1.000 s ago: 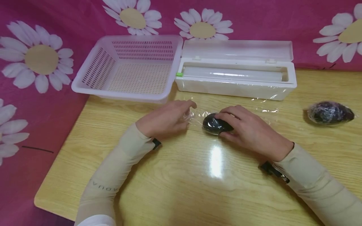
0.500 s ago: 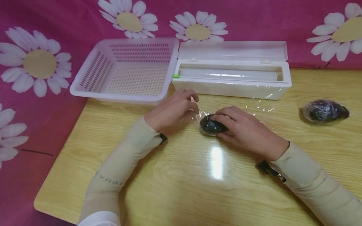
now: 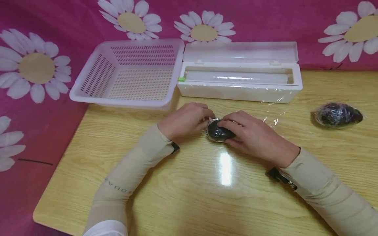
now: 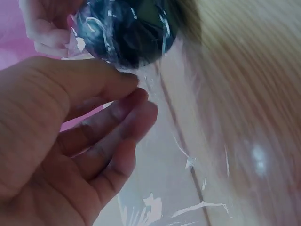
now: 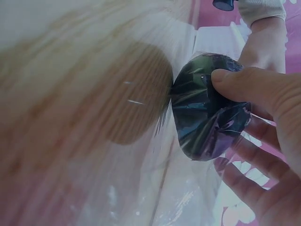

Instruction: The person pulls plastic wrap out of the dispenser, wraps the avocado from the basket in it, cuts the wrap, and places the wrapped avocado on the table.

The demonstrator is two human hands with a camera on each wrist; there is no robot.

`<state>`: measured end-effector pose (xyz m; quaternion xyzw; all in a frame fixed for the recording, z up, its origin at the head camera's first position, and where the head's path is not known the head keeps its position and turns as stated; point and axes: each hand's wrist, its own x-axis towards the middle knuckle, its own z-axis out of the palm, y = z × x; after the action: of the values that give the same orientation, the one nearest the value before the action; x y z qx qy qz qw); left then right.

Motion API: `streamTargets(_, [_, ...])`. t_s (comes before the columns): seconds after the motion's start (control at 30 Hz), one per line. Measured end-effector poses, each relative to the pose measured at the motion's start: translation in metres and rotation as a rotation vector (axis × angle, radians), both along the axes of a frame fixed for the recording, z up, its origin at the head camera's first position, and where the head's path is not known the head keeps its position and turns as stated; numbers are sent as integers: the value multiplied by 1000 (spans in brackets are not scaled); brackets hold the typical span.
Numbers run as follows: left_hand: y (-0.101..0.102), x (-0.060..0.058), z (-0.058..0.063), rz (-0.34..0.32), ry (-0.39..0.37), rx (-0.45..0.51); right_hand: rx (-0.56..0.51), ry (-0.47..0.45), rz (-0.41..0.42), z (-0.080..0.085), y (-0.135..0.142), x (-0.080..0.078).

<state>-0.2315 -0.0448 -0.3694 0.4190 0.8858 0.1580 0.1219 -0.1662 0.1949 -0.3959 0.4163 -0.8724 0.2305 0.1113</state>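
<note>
A dark egg-shaped avocado (image 3: pixel 217 131) lies on the table with clear cling film (image 4: pixel 162 56) stretched over it. My right hand (image 3: pixel 254 134) grips it from the right, thumb on one side and fingers on the other; in the right wrist view the thumb lies across the avocado (image 5: pixel 207 113). At the avocado's left end, my left hand (image 3: pixel 187 119) pinches the film. In the left wrist view the left hand (image 4: pixel 80 122) has its thumb and fingertips close together just beside the avocado. Film runs from there across the table.
Behind stands a white cling film box (image 3: pixel 239 93), its lid raised and a roll (image 3: pixel 236 77) inside, film trailing over its front. A lilac slotted basket (image 3: pixel 79 95) stands to its left. A film-wrapped avocado (image 3: pixel 338 115) lies at the right.
My left hand has lifted a little, then come down and right to the avocado's left end, bringing film against it. My right hand has kept its hold on the avocado.
</note>
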Motion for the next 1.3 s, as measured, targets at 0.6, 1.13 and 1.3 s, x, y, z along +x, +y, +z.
streamTargets(0.6, [6, 7, -2, 23, -73, 155, -13, 0, -5, -4, 2, -2])
streamTargets(1.13, [9, 6, 1, 32, -39, 129, -47, -30, -18, -4, 5, -2])
streamTargets(1.3, [8, 6, 3, 7, -100, 132, -41, -55, -27, -4, 7, -2])
